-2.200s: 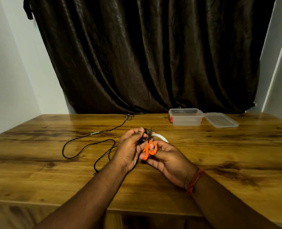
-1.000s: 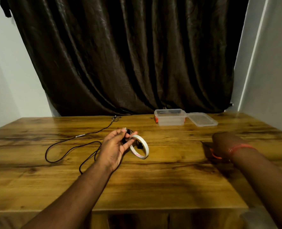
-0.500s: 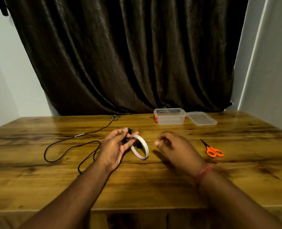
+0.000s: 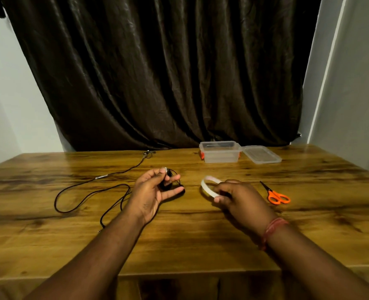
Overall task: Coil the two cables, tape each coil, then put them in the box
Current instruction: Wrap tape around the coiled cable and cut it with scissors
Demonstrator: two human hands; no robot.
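Left hand (image 4: 152,192) mid-tabletop, fingers curled, pinching small black coil (image 4: 168,183) between thumb and fingertips. Right hand (image 4: 238,199) just beside it to the right, fingers and thumb curled round white tape roll (image 4: 207,187), held off the table (image 4: 179,241). Second cable (image 4: 88,192) uncoiled, looping across the left half from near the back edge toward the front. Scissors (image 4: 276,195) flat on the right half, near right hand, not touching. Box (image 4: 220,152) at back edge, open, lid (image 4: 262,154) lying against its right side. Box contents: cannot tell.
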